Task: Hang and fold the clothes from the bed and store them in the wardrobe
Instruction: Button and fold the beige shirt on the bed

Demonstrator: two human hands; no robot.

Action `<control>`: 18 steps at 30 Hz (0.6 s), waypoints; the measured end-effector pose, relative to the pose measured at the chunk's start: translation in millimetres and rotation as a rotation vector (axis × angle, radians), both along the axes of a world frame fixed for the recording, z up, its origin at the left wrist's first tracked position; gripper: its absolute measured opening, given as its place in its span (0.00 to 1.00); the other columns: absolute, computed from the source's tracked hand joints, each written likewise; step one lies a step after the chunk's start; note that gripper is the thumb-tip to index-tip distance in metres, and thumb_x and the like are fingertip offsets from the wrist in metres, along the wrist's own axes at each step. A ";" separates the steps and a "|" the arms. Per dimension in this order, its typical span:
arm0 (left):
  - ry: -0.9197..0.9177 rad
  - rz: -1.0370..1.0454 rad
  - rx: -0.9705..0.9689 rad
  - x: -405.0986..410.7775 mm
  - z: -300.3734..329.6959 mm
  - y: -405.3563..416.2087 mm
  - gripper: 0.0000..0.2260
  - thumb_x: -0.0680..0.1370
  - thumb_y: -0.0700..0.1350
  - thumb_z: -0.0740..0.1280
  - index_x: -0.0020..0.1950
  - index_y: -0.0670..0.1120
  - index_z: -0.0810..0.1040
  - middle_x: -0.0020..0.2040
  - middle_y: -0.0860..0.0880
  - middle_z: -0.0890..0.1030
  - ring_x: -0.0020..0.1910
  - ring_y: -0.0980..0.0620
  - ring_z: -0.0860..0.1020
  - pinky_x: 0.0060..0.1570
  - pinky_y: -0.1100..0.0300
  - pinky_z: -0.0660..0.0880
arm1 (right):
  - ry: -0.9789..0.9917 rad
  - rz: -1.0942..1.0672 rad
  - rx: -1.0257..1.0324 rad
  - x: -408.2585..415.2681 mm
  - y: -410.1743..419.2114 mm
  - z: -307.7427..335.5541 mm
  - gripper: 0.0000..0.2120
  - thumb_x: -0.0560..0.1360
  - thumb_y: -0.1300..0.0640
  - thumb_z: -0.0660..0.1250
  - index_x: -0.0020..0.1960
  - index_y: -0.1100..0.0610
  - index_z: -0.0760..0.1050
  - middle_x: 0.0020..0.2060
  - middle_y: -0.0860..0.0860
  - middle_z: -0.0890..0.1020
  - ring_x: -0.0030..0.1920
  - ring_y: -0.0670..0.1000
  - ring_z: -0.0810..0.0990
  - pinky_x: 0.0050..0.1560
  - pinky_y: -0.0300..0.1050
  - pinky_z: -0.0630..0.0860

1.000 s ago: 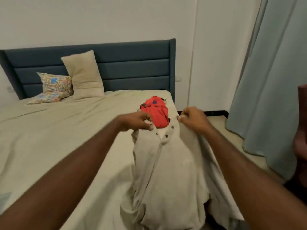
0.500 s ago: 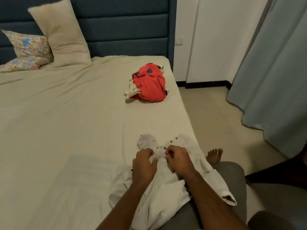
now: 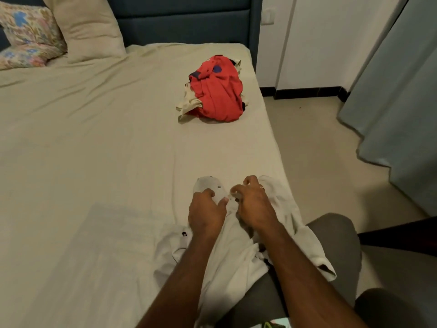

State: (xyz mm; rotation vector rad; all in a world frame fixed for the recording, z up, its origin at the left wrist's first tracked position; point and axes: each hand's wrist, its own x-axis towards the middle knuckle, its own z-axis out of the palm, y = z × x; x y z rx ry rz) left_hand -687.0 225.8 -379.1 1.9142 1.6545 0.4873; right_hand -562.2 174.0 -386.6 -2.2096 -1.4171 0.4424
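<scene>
Head view only is given. Both forearms are seen from above, reaching onto the near right corner of the bed (image 3: 94,143). A white shirt (image 3: 236,263) is spread there, partly on the sheet and partly over the person's grey-clad knee (image 3: 331,245); its lower part is cut off by the bottom edge. The left hand (image 3: 207,209) is curled over the left side of the shirt's button placket and grips the cloth, with a metal snap visible just above the knuckles. The right hand (image 3: 254,204) is also curled and pinches the other side of the placket; the fingertips are blurred, so the exact hold is hard to make out. The two hands are just beside each other, almost touching.

Farther up the bed, near its right edge, a crumpled red garment (image 3: 217,91) is lying on top of a pale cloth (image 3: 188,105), of which only an edge is seen. Two pillows, a beige pillow (image 3: 89,29) and a floral pillow (image 3: 26,34), are leaned against the blue headboard (image 3: 184,24) and are cut by the frame. A grey-blue curtain (image 3: 402,91) is hanging at the right. The wardrobe is not seen.
</scene>
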 end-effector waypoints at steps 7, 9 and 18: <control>0.056 -0.040 0.172 7.0 -16.3 -9.6 0.12 0.78 0.50 0.72 0.55 0.44 0.83 0.53 0.47 0.82 0.53 0.44 0.81 0.53 0.47 0.76 | -0.141 0.111 0.099 19.6 -15.0 -1.1 0.04 0.75 0.55 0.72 0.47 0.47 0.80 0.63 0.42 0.76 0.67 0.49 0.66 0.58 0.46 0.55; 0.037 -0.090 0.213 9.7 -22.6 -8.8 0.07 0.78 0.46 0.72 0.46 0.43 0.83 0.45 0.47 0.83 0.47 0.43 0.81 0.49 0.47 0.75 | -0.175 0.111 0.144 21.8 -15.7 3.4 0.03 0.74 0.53 0.72 0.44 0.47 0.78 0.50 0.41 0.81 0.61 0.46 0.72 0.57 0.45 0.53; -0.562 -0.046 0.083 15.9 -26.2 -5.8 0.02 0.81 0.45 0.69 0.50 0.47 0.79 0.46 0.52 0.80 0.43 0.58 0.76 0.47 0.58 0.75 | 0.020 0.063 0.269 31.0 -23.4 -3.8 0.02 0.75 0.52 0.70 0.47 0.48 0.82 0.42 0.42 0.84 0.47 0.48 0.78 0.57 0.55 0.71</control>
